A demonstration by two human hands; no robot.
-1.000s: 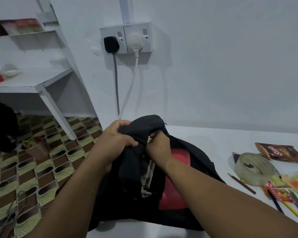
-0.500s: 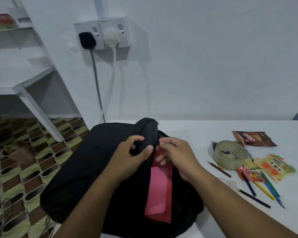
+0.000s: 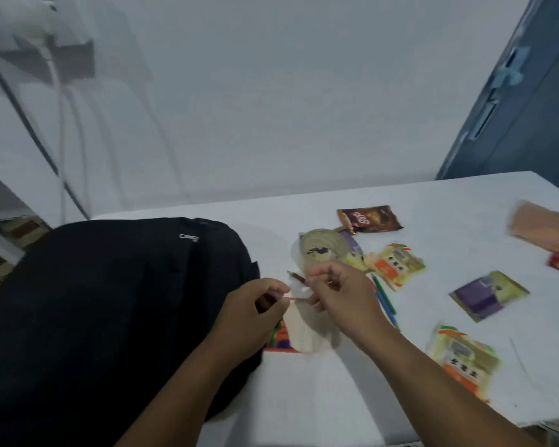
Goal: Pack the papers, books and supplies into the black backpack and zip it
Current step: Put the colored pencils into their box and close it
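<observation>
Both hands meet over the white desk (image 3: 433, 201), each grip pinched on the top edge of a small pale packet (image 3: 300, 327) that hangs between them: left hand (image 3: 252, 314) at its left corner, right hand (image 3: 339, 298) at its right (the print is too blurred to read). Just left of the hands lies the black backpack (image 3: 110, 317), flat on the desk's left end, one silver zip pull (image 3: 188, 237) showing near its top. Behind it rises a plain white wall with cables hanging down; a blue door stands at far right. Scattered on the desk: one roll of clear tape (image 3: 320, 250), one brown snack sachet (image 3: 368, 219), two orange-and-yellow packets (image 3: 396, 264) (image 3: 465, 359), one purple packet (image 3: 488, 300), and a few coloured pencils (image 3: 384, 300).
</observation>
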